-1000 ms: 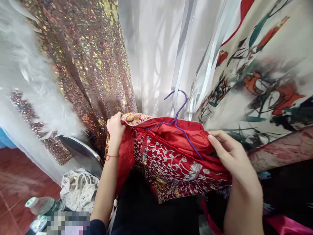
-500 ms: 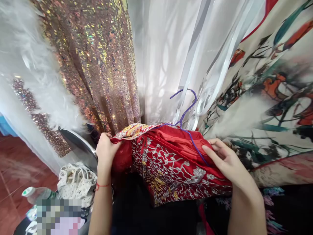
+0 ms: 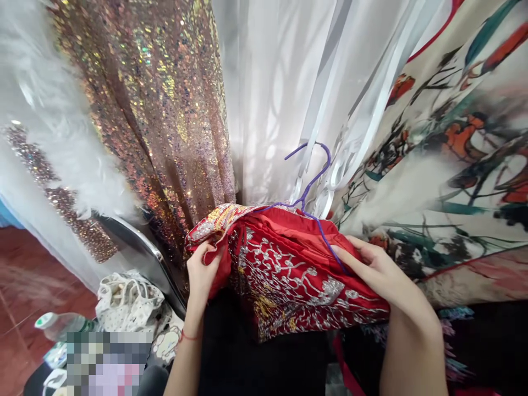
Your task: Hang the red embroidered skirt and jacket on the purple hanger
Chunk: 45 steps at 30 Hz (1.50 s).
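Centrally, a red garment (image 3: 289, 286) is held up between the two hands, above black cloth (image 3: 231, 341). Silver and gold embroidery covers its front, and the plain red lining shows along the open top. The left hand (image 3: 205, 264) is closed in a pinch on the garment's edge at its left end, thumb and fingers gathering a fold of red fabric; a thin red cord (image 3: 187, 335) circles that wrist. The right hand (image 3: 363, 261) grips the other end, its fingers behind the edge and its thumb in front, near the tip of the hanger (image 3: 315, 181). This purple hanger sits at the garment's opening: one arm passes toward the left shoulder, the other slants down over the lining, and the hook stands above, in front of white ribbons (image 3: 371, 132).

Behind hang a sequin cloth (image 3: 165, 99) on the left, white cloth (image 3: 264, 99) in the middle and a floral cloth (image 3: 466, 154) on the right. White fluff (image 3: 70, 121) fills the upper left. Lower left, a spotted bag (image 3: 127, 308) lies near a bottle (image 3: 61, 325), with the red floor (image 3: 20, 280) beyond them; a pixelated patch hides what is beside the bottle.
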Available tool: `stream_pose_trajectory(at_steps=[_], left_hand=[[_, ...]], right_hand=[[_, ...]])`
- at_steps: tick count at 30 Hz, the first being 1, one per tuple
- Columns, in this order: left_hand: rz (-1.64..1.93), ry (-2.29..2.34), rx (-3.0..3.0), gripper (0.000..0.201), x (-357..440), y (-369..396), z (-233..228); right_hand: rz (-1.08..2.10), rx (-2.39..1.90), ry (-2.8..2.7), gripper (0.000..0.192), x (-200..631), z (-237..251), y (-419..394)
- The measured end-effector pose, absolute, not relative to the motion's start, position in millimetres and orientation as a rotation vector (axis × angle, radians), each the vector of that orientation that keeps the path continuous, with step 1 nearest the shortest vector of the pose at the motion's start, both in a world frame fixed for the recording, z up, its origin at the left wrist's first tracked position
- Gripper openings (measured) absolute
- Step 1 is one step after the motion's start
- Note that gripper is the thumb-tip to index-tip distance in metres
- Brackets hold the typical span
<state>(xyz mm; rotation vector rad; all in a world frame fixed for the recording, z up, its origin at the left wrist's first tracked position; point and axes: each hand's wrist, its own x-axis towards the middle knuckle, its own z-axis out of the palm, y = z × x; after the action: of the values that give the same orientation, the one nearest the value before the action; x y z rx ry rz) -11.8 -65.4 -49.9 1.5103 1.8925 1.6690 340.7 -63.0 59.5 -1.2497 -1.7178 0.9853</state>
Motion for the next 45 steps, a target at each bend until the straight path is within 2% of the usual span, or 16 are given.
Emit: stream_pose_trajectory(at_steps=[3,7,11,13,16,18,20,24,26,30,32,36,39,41,43,45], left_hand=[[1.691,1.691,1.351,0.032,-12.9,-36.6,-42.7],[2.046,1.53,1.074,0.036,-14.4,9.3,3.6],[2.229,1.195,1.329,0.031,-12.6,53.9,56.9],[2.14,1.171,1.491,0.03,-13.0,69.1,68.5],[1.684,1.343,1.727,0.029,-19.6,76.1,62.8],[1.397,1.421,1.82,0.025,-27.7,70.3,52.2],[1.303,1.439,1.848,0.022,-36.4,58.9,45.2],[1.371,1.635,1.88,0.016,-46.3,29.0,55.2],[1.439,1.703,1.926,0.013,-44.2,14.0,67.8],[1.578,1.613,2.073,0.02,-28.4,-9.5,84.7],[1.477,1.742,2.163,0.016,-21.1,-16.7,83.5],[1.08,2.084,2.26,0.01,-14.2,-29.1,71.1],[1.125,2.181,2.296,0.01,-1.3,-47.6,70.0],[1.371,2.113,2.319,0.013,18.6,-66.7,73.8],[1.598,1.775,2.427,0.012,47.0,-87.9,75.2],[1.485,1.269,2.608,0.015,78.8,-106.0,68.9]], right_hand=[[0.923,-1.223,-1.776,0.033,340.3,59.5,-63.5],[0.88,-1.233,-1.816,0.032,335.7,59.2,-69.3],[0.844,-1.265,-1.805,0.032,329.2,61.1,-82.5],[0.812,-1.291,-1.763,0.033,330.0,60.1,-87.9],[0.773,-1.321,-1.704,0.034,336.9,54.6,-91.3],[0.771,-1.332,-1.706,0.034,342.6,50.2,-91.1],[0.767,-1.337,-1.691,0.033,346.7,46.9,-90.8],[0.666,-1.282,-1.463,0.03,345.5,45.5,-96.7],[0.472,-1.208,-1.27,0.024,340.9,47.6,-104.5],[0.041,-1.119,-0.977,0.013,335.2,54.3,-122.0],[0.068,-1.186,-1.018,0.014,340.0,53.2,-126.3],[0.319,-1.351,-1.247,0.022,361.5,33.5,-128.0],[0.253,-1.393,-1.252,0.024,369.3,14.4,-132.8],[0.152,-1.387,-1.23,0.021,364.6,7.1,-138.6],[0.056,-1.365,-1.23,0.017,353.9,5.0,-144.9],[-0.023,-1.356,-1.234,0.014,341.4,5.7,-150.9]])
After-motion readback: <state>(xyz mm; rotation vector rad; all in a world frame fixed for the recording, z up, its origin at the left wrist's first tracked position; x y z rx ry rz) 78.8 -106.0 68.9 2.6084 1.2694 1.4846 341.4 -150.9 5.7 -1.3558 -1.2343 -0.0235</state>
